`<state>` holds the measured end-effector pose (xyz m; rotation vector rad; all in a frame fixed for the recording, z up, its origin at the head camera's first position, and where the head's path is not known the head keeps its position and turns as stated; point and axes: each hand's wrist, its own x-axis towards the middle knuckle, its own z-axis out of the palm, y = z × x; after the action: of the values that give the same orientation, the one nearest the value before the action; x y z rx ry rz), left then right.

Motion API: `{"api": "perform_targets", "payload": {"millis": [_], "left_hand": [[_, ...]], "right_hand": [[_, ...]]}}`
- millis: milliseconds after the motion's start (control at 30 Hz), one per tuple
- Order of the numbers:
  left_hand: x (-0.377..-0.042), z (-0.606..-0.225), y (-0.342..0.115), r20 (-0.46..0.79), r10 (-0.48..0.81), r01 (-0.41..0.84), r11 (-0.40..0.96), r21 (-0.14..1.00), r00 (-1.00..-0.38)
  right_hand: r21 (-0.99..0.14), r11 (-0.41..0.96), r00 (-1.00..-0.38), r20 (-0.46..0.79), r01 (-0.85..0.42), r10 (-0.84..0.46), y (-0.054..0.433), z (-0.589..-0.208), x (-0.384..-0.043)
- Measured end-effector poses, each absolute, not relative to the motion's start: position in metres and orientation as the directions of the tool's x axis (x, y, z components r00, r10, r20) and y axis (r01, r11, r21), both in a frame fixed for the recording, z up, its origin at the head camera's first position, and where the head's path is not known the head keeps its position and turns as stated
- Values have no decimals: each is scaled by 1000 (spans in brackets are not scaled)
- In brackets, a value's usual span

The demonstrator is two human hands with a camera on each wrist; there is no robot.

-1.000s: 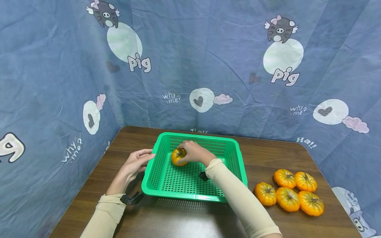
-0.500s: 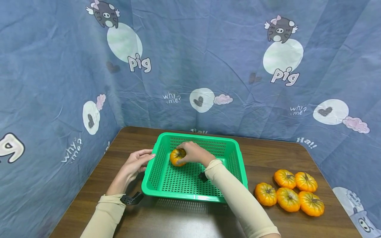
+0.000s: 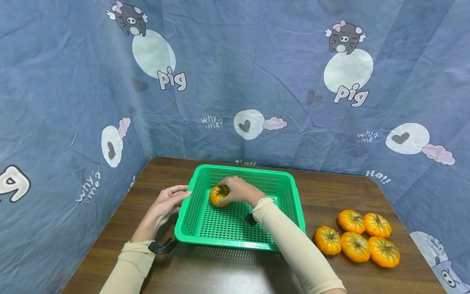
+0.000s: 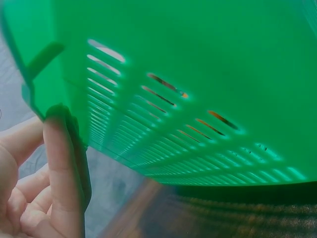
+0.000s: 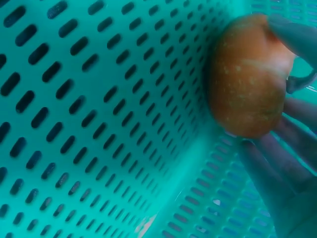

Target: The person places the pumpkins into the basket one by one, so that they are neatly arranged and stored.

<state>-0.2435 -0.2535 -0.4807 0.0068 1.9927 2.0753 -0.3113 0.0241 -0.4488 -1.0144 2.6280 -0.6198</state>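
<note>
In the head view my right hand [image 3: 241, 191] grips a small orange pumpkin [image 3: 216, 197] inside the green plastic basket [image 3: 227, 243], near its left wall. Thumb and fingers curve round the pumpkin from the right, as the right wrist view shows; there the pumpkin [image 5: 245, 82] is tilted, close over the slotted floor and against the wall. My left hand [image 3: 164, 205] holds the basket's left rim from outside. Seen from the left wrist, the left hand [image 4: 47, 183] has one digit up at the rim and the other fingers bent beneath.
Several orange pumpkins [image 3: 355, 246] stand grouped on the brown wooden table [image 3: 319, 188], right of the basket. A blue cloth [image 3: 227, 73] with pig prints hangs behind and beside the table. A black strap piece [image 3: 163, 246] juts from the left wrist near the basket's front-left corner.
My right hand has shifted the pumpkin very slightly left toward the basket's left wall. My left hand stays at the rim.
</note>
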Motion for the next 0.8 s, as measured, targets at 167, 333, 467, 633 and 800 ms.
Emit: {"api": "perform_targets", "payload": {"millis": [167,333,467,633,800], "left_hand": [[-244,-481,-253,-180,188,-190,-37,981,-966],[-243,-481,-253,-180,178,-188,-27,982,-968],[-243,-480,-253,-178,177,-185,-23,982,-968],[-244,-480,-253,-173,189,-183,-33,983,-967],[-244,-481,-254,-170,193,-180,-35,983,-966]], "right_hand": [[-476,677,-733,-93,-562,-674,27,-447,-311],[-466,682,-739,-84,-564,-669,31,-447,-311],[-470,685,-741,-94,-556,-665,34,-445,-311],[-494,690,-747,-116,-529,-655,40,-440,-311],[-508,686,-747,-119,-521,-654,47,-434,-310]]}}
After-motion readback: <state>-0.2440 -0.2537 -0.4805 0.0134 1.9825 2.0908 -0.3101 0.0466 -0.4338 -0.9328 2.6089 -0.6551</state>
